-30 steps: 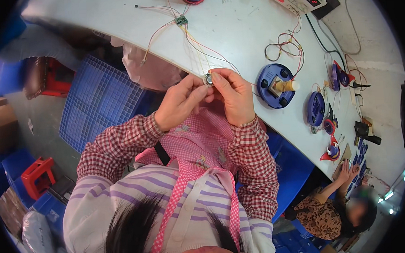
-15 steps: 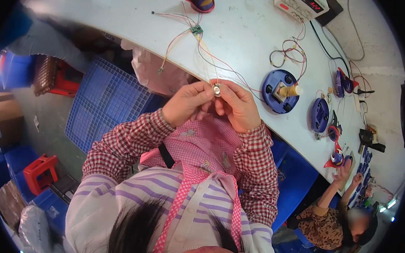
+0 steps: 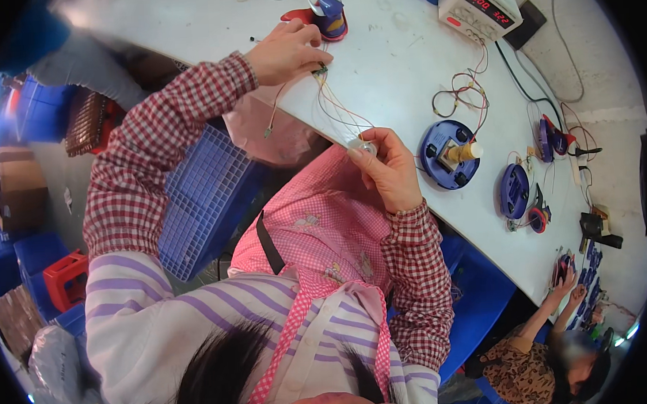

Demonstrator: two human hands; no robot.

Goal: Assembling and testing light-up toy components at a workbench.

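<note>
My right hand pinches a small round silver disc between thumb and fingers at the table's near edge. Thin wires run from around the disc to a small green circuit board. Over that board bends my left hand, back up, fingertips down at it and its wires. Its fingers are drawn together; what they grip is hidden beneath them. A purple and red toy figure stands just beyond. One loose wire end hangs over the table edge.
A purple round base with a yellow post sits to the right, wired to a white power supply. Farther right lie another purple base and toy parts. A co-worker sits at lower right. Blue crates stand left of the table.
My left hand has left the disc and moved up and left to the circuit board. The right hand keeps the disc, now alone. The view has shifted slightly.
</note>
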